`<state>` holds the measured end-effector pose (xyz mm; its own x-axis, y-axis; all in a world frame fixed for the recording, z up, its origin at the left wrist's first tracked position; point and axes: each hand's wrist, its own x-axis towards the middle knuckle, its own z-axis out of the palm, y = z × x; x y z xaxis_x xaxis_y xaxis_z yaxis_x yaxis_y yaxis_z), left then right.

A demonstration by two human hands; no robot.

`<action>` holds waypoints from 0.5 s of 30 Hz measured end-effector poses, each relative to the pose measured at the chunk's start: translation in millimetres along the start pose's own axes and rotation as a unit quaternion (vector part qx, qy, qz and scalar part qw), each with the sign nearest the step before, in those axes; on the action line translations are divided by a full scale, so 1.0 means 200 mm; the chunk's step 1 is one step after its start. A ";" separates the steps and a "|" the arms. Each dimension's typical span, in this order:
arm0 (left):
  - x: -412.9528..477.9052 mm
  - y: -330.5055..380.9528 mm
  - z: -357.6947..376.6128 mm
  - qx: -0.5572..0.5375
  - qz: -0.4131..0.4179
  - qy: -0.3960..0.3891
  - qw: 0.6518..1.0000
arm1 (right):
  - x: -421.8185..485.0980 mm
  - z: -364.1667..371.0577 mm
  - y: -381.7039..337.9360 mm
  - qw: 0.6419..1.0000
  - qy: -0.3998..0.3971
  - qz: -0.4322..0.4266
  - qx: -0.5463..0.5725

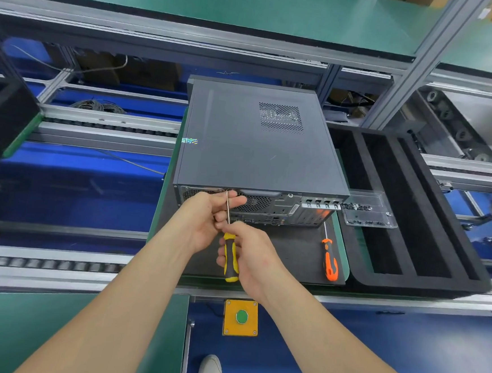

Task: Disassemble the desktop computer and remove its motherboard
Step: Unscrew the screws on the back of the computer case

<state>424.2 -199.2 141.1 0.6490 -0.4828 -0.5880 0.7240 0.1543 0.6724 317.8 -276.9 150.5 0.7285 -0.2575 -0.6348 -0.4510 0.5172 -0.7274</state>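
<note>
The computer point(256, 146) is lying closed on the table point(292, 254), rear panel facing near. The right hand point(252, 256) is gripping the screwdriver point(229, 258) handle while the left hand point(207, 215) is pinching its shaft, guiding the tip onto a cover screw at the panel's top edge. Cover removal seems barely started; next comes backing the screw out, tip kept seated.

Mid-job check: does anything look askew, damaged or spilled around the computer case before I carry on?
Nothing stands out. The computer case lies flat with its cover on. The orange screwdriver rests on the mat beside it, and the loose screws sit inside the clear tray.
</note>
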 end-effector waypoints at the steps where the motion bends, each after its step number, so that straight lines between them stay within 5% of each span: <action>1: 0.00 0.00 0.00 -0.008 -0.003 -0.001 1.000 | 0.00 0.00 0.00 1.000 0.001 0.006 0.010; 15: 0.03 -0.01 0.03 -0.046 -0.035 0.030 0.998 | -0.02 -0.02 0.02 0.999 -0.001 -0.051 -0.014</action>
<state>424.6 -207.1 138.4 0.6078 -0.4421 -0.6597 0.7841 0.2022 0.5868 311.1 -277.7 149.3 0.7724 -0.3070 -0.5560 -0.3880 0.4649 -0.7958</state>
